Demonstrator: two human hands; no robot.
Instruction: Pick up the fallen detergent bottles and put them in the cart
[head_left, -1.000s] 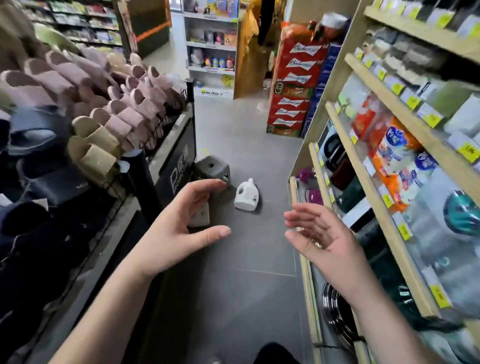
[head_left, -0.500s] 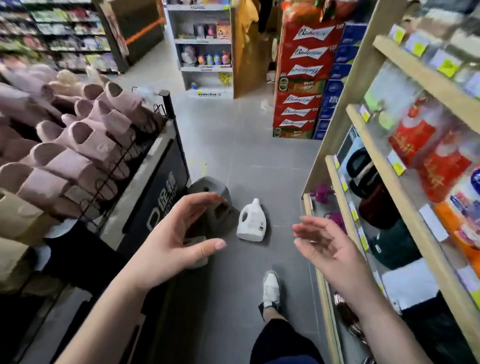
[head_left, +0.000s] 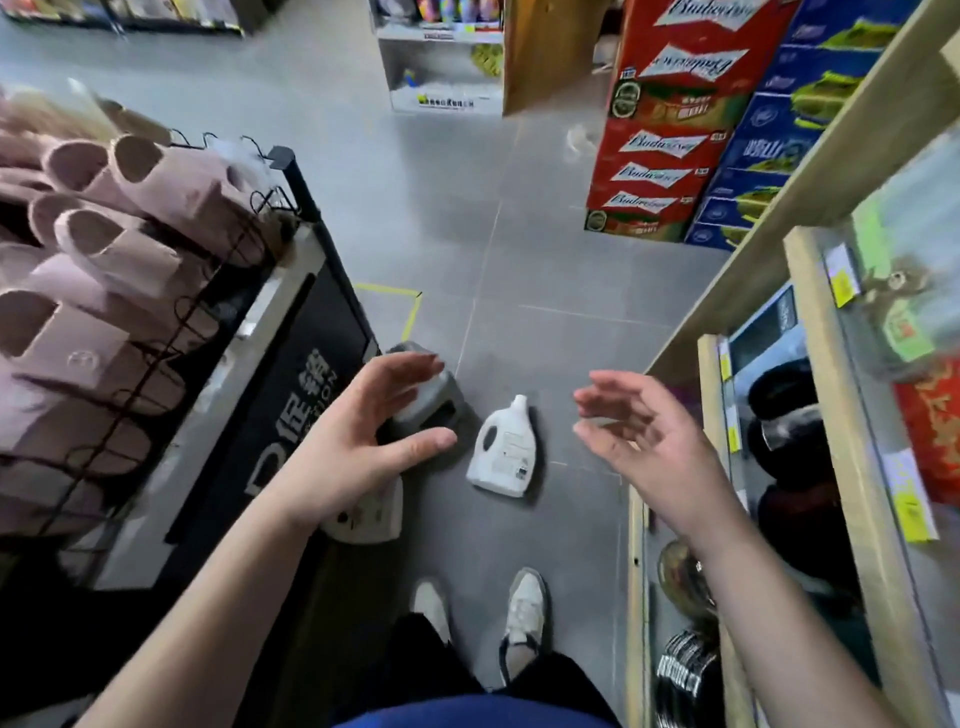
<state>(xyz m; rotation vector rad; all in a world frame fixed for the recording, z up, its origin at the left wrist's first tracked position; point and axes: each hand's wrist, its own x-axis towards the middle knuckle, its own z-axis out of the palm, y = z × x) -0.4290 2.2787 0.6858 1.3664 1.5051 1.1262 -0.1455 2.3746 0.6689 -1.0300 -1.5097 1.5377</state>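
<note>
A white detergent bottle (head_left: 506, 457) lies on its side on the grey tiled floor (head_left: 441, 234), just below the centre of the frame, cap toward the top and handle toward the left. It is between the two hands as seen from above, and neither hand touches it.

The left hand (head_left: 353, 441) hovers left of the bottle, palm turned inward, its fingers (head_left: 410, 366) spread apart and gently curved, holding nothing. The right hand (head_left: 654, 452) hovers right of the bottle, palm facing the other hand, fingers (head_left: 618, 395) apart and loose, also holding nothing.

Partly behind the left hand sits a grey object (head_left: 441, 402) on the floor, and below the wrist a whitish object (head_left: 374, 514). I cannot tell what either one is.

At the left of the frame a wire rack holds rows of pink slippers (head_left: 130, 208), with a black sign panel (head_left: 291, 415) along its lower side. At the upper right stand stacked red beer cases (head_left: 670, 140), with blue cases (head_left: 779, 130) beside them. A wooden shelf (head_left: 810, 322) runs down the right edge, carrying yellow price tags and blurred goods.

At the bottom centre are two pale shoes (head_left: 524, 603) below dark trouser legs — toes pointing toward the bottle.
</note>
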